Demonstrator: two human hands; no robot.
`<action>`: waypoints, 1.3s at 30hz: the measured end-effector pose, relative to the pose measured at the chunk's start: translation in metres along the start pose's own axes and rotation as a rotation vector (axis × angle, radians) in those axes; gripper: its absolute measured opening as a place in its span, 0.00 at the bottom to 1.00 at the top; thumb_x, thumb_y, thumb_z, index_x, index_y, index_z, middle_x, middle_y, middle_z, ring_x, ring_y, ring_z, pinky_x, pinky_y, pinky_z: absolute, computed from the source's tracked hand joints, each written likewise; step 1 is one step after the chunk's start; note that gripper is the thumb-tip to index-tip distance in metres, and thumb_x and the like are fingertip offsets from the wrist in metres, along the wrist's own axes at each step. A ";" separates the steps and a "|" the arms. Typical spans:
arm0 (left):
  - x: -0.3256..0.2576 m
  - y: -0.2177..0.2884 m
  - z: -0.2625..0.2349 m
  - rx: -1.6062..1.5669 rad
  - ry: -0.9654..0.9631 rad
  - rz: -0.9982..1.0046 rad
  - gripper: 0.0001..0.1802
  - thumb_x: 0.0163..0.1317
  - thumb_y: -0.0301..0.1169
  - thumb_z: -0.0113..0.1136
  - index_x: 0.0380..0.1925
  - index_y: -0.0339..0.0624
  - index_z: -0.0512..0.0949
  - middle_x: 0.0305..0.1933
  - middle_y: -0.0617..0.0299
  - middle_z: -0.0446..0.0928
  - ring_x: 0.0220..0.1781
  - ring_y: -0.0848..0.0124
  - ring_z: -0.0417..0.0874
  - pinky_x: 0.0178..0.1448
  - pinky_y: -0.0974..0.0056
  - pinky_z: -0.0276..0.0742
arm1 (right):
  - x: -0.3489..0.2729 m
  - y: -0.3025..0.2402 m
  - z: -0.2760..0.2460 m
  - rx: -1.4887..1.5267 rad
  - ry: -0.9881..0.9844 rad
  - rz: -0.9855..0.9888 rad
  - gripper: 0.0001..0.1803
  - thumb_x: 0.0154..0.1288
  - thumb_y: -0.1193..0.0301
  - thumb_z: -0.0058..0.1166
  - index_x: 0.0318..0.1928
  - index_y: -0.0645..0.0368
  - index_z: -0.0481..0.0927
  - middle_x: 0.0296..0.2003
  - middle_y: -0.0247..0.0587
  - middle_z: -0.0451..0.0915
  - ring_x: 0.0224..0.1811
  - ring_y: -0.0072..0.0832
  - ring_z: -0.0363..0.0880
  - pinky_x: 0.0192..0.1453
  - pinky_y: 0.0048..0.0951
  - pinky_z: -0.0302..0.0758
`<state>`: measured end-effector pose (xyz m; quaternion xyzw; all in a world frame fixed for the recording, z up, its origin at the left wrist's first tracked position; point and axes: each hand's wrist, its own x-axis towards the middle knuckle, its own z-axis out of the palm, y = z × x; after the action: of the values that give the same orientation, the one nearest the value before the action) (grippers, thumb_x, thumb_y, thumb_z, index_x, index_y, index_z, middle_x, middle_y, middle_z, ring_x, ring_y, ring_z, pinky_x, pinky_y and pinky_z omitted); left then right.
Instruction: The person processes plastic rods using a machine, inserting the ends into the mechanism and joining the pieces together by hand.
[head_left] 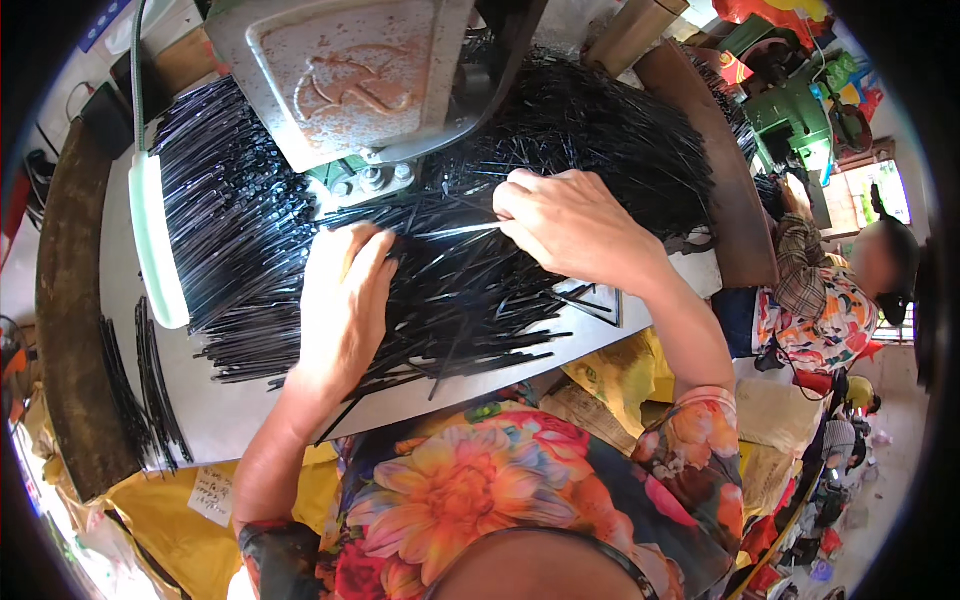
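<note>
Thin black rods (480,310), looking like umbrella ribs, lie in a thick layer under and around both my hands. My right hand (585,228) pinches the right end of a thin, shiny rod (462,231), which catches the light. This rod runs left toward my left hand (345,295). Bent fingers close together on that hand, just below the machine's bolted metal foot (372,180); what they hold is hidden among the rods. The rusty, grey-green machine head (350,80) stands over the table just beyond my hands.
A lit lamp (158,240) stands left of a dense stack of rods (225,180). Curved brown boards (75,310) edge the white table (240,405). Some rods (150,390) lie apart at left. Yellow sacks (620,380) sit below. Another person (820,310) works at a green machine (790,120), right.
</note>
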<state>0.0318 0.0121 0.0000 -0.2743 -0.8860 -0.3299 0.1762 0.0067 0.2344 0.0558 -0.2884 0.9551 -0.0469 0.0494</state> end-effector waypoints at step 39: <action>-0.015 0.037 0.023 0.074 -0.141 0.155 0.07 0.40 0.23 0.55 0.24 0.40 0.73 0.25 0.61 0.63 0.30 0.66 0.65 0.33 0.63 0.57 | -0.044 -0.017 0.047 0.709 0.846 0.097 0.05 0.55 0.77 0.53 0.30 0.63 0.71 0.24 0.38 0.73 0.20 0.20 0.69 0.22 0.17 0.65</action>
<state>0.0628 0.0456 -0.0053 -0.3577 -0.8838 -0.2622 0.1486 0.0582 0.2416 0.0146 -0.1659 0.8295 -0.4750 -0.2425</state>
